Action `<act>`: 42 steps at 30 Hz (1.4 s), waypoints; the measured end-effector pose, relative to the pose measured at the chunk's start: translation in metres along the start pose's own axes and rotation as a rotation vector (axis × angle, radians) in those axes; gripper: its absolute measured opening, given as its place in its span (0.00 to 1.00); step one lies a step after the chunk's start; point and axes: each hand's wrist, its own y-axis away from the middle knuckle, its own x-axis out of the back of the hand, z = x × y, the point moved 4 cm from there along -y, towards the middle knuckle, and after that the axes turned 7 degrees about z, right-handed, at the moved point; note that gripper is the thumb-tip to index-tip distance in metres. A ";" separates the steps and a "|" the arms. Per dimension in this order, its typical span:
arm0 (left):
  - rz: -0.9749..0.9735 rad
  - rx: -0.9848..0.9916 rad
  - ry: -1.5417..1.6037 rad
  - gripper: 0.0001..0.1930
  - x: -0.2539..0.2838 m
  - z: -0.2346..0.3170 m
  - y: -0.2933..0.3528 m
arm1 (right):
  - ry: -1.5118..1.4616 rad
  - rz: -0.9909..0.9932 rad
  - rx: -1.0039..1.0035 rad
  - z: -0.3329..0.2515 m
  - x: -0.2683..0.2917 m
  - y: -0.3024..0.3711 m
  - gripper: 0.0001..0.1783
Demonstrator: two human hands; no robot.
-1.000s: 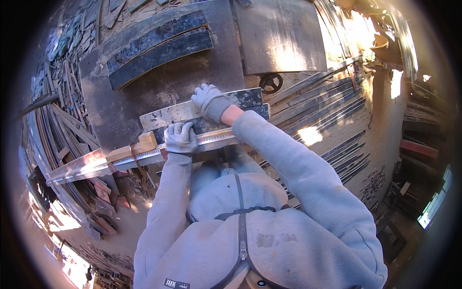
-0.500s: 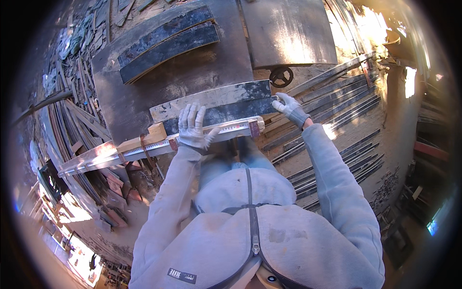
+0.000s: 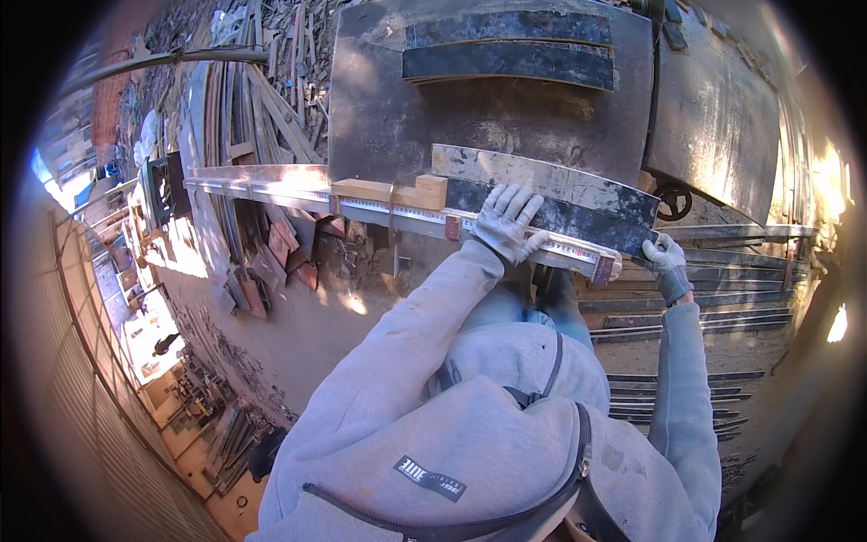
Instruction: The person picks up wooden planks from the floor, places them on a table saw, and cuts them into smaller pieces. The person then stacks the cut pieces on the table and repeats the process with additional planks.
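While dark board (image 3: 587,217) lies under unclenched left hand (image 3: 508,222), right hand (image 3: 667,257) pinches its end.

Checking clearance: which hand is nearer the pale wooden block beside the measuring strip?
Left. The left hand is just right of the pale wooden block, its fingers over the near dark board; the right hand is farther right, at that board's right end.

Nearer plank (image 3: 578,218) black; block (image 3: 431,192) tan; gloves (image 3: 506,219) whitish.

Dark board (image 3: 591,226) scuffed; block (image 3: 432,192) bare matt wood.
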 end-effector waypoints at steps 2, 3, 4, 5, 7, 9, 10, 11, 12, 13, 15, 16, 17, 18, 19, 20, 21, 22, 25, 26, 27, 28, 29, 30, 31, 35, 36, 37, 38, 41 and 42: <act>-0.029 0.010 -0.028 0.39 0.000 0.001 0.001 | 0.167 0.065 0.091 -0.005 0.004 0.001 0.09; -0.113 0.068 -0.020 0.39 -0.004 -0.001 0.002 | 0.243 0.064 0.176 -0.008 0.005 0.005 0.08; -0.152 0.072 -0.037 0.40 -0.006 -0.002 0.003 | 0.471 0.139 0.126 -0.009 0.007 0.002 0.09; -0.144 0.057 -0.028 0.40 -0.008 -0.002 0.002 | 0.415 0.153 0.149 -0.009 0.007 0.004 0.11; -0.158 0.057 -0.025 0.38 -0.012 -0.003 0.002 | 0.430 0.126 0.183 -0.012 0.003 0.005 0.08; -0.093 0.032 -0.030 0.37 -0.011 -0.002 0.000 | 0.213 0.060 0.180 -0.013 -0.004 0.010 0.13; -0.118 0.045 -0.036 0.37 -0.013 -0.002 0.000 | 0.220 0.071 0.230 -0.016 -0.006 0.016 0.16; -0.099 0.035 -0.039 0.36 -0.013 -0.001 0.000 | 0.221 0.092 0.223 -0.017 -0.010 0.021 0.20; -0.119 0.046 -0.054 0.36 -0.014 -0.001 -0.001 | 0.448 0.247 0.307 -0.023 -0.010 0.028 0.23; -0.120 0.046 -0.064 0.36 -0.014 -0.001 -0.001 | 0.652 0.419 0.390 -0.031 -0.014 0.037 0.26; -0.117 0.040 -0.070 0.36 -0.014 -0.001 -0.001 | 1.014 0.745 0.609 -0.051 -0.033 0.059 0.36; -0.116 0.037 -0.071 0.35 -0.014 0.000 -0.001 | 1.033 0.676 0.895 -0.067 -0.054 0.066 0.36; -0.113 0.037 -0.080 0.35 -0.013 0.000 -0.002 | 1.013 0.600 1.192 -0.079 -0.079 0.075 0.37; -0.103 0.036 -0.117 0.34 -0.013 0.001 -0.002 | 1.132 0.545 1.271 -0.089 -0.109 0.073 0.37; -0.131 0.024 -0.156 0.35 -0.012 0.001 -0.003 | 1.266 0.414 1.193 -0.099 -0.138 0.060 0.36; -0.098 0.025 -0.149 0.35 -0.011 0.003 -0.004 | 1.251 0.375 1.317 -0.107 -0.168 0.056 0.33; -0.072 0.028 -0.115 0.34 -0.010 0.003 -0.005 | 1.333 0.313 1.277 -0.112 -0.193 0.045 0.31; -0.061 0.019 -0.118 0.34 -0.011 0.003 -0.005 | 1.292 0.272 1.264 -0.115 -0.210 0.039 0.28; -0.037 0.039 -0.111 0.35 -0.013 0.003 -0.003 | 1.337 0.140 1.085 -0.117 -0.239 0.020 0.22; -0.011 0.033 -0.122 0.34 -0.013 0.003 -0.002 | 1.362 0.132 1.090 -0.118 -0.243 0.018 0.20; -0.023 0.030 -0.125 0.34 -0.014 0.004 0.001 | 1.427 0.120 1.011 -0.117 -0.243 0.015 0.18; -0.021 0.021 -0.129 0.34 -0.016 0.003 0.001 | 1.451 0.100 0.999 -0.117 -0.242 0.014 0.19; -0.102 0.044 -0.157 0.33 -0.020 0.002 0.003 | 1.421 0.108 1.083 -0.120 -0.242 0.017 0.19; -0.079 0.035 -0.160 0.33 -0.020 0.003 0.004 | 1.445 0.097 1.078 -0.120 -0.242 0.017 0.18; -0.110 0.041 -0.171 0.32 -0.021 0.002 0.005 | 1.458 0.093 1.087 -0.120 -0.242 0.018 0.18; 0.000 0.003 -0.142 0.28 -0.018 0.003 0.006 | 1.469 0.129 1.113 -0.117 -0.251 0.020 0.15; 0.086 -0.033 -0.094 0.27 -0.016 0.004 0.005 | 1.558 0.189 1.161 -0.117 -0.254 0.021 0.10; 0.059 -0.027 -0.104 0.27 -0.018 0.004 0.006 | 1.522 0.213 1.191 -0.116 -0.253 0.023 0.11; 0.040 -0.019 -0.089 0.26 -0.020 0.003 0.005 | 1.558 0.236 1.138 -0.116 -0.254 0.023 0.12; 0.056 -0.013 -0.136 0.24 -0.019 0.007 0.007 | 1.534 0.202 1.080 -0.117 -0.252 0.032 0.15; 0.048 -0.022 -0.152 0.24 -0.019 0.008 0.007 | 1.522 0.208 1.075 -0.118 -0.252 0.036 0.16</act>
